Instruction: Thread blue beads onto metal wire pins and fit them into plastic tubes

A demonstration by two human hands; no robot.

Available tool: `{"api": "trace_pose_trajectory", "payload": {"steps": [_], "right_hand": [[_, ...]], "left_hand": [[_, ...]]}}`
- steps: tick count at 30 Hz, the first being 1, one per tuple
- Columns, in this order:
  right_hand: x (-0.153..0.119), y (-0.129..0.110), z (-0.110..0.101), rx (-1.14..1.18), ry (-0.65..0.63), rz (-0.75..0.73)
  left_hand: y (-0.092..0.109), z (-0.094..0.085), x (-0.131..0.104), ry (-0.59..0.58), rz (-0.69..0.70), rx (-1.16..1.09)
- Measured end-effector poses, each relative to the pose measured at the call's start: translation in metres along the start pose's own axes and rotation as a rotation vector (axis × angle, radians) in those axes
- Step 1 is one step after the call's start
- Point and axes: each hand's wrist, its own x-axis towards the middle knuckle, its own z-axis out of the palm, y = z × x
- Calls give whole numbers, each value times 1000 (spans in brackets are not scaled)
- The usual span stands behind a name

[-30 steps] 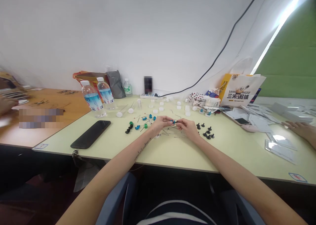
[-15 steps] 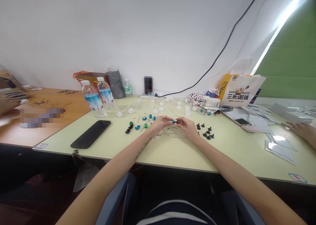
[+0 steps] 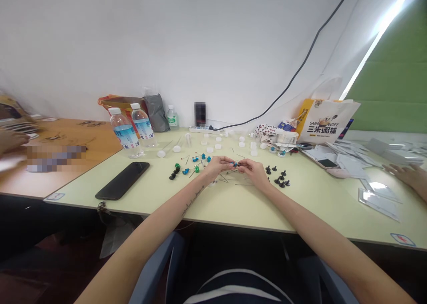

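Over the middle of the pale table point(image 3: 213, 210), my left hand point(image 3: 218, 166) and my right hand point(image 3: 252, 170) meet, both closed at the fingertips on one small blue part point(image 3: 235, 164). Its exact kind is too small to make out. Left of my left hand lie several blue knob-like pieces point(image 3: 186, 171), a green piece point(image 3: 197, 169) and a row of black pieces point(image 3: 173, 175). Thin metal pins point(image 3: 223, 178) are scattered under and around my hands. To the right of my right hand stand several black stemmed pieces point(image 3: 283, 178).
A black phone point(image 3: 122, 180) and two water bottles point(image 3: 125, 135) are at the left. Clear tubes with white caps point(image 3: 176, 149) lie farther back. At the right are a paper bag point(image 3: 328, 119), clear flat sheets point(image 3: 377, 202) and another person's hand point(image 3: 405, 174).
Both hands stay in nearly the same place, still pinching the small blue part. The view has shifted very slightly.
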Motion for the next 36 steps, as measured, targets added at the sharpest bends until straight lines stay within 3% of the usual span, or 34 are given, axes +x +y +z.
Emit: {"api": "trace_pose_trajectory", "payload": {"steps": [24, 30, 36], "right_hand": [[1, 3, 0, 3, 13, -8], [1, 2, 0, -32, 37, -70], [-1, 1, 0, 0, 18, -22]], "left_hand": [[-5, -4, 4, 4, -1, -63], [-3, -2, 3, -2, -6, -65], [-6, -4, 4, -6, -1, -38]]}}
